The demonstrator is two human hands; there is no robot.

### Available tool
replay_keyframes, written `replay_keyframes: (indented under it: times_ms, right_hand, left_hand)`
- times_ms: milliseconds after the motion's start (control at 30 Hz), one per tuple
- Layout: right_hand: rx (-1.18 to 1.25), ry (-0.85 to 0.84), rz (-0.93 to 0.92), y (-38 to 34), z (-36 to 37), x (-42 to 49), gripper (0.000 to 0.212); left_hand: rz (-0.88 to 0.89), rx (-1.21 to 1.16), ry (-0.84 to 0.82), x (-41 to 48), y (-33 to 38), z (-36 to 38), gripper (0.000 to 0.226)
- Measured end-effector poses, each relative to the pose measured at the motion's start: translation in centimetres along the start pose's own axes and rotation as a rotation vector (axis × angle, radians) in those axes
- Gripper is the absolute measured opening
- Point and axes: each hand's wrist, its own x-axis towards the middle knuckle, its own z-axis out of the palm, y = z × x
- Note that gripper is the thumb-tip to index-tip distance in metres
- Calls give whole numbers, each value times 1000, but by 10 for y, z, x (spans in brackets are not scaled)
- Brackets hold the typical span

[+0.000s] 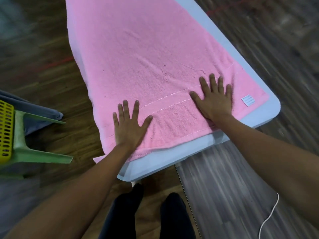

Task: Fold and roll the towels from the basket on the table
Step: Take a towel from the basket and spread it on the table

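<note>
Dark wood-plank floor (51, 75) all round, and off to the right a paler, greyer strip of planks (224, 178) with a thin white cord (271, 213) curling across it near the bottom. On the left there's a green plastic stool (43, 157), legs splayed, with grey cloth (38, 109) just behind it. In the middle stands a white table (270, 115) with rounded corners, and a red line (222, 8) marks the floor beyond it.
</note>
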Motion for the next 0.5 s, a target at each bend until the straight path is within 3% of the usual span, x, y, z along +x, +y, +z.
replay_keyframes:
  times_ms: [200,300,367,500]
  right_hand:
    - [2,-61,-16,3,-2,2,79]
    - [99,-55,-28,3,-17,2,74]
    - [239,17,-24,3,-35,-5,60]
    - [597,53,136,12,-88,-35,31]
  left_hand:
    - [-12,-19,-53,1,1,-7,79]
    - [10,-101,22,10,11,-26,66]
    - [67,-190,90,11,32,-44,49]
    - [95,-360,12,3,101,-81,27]
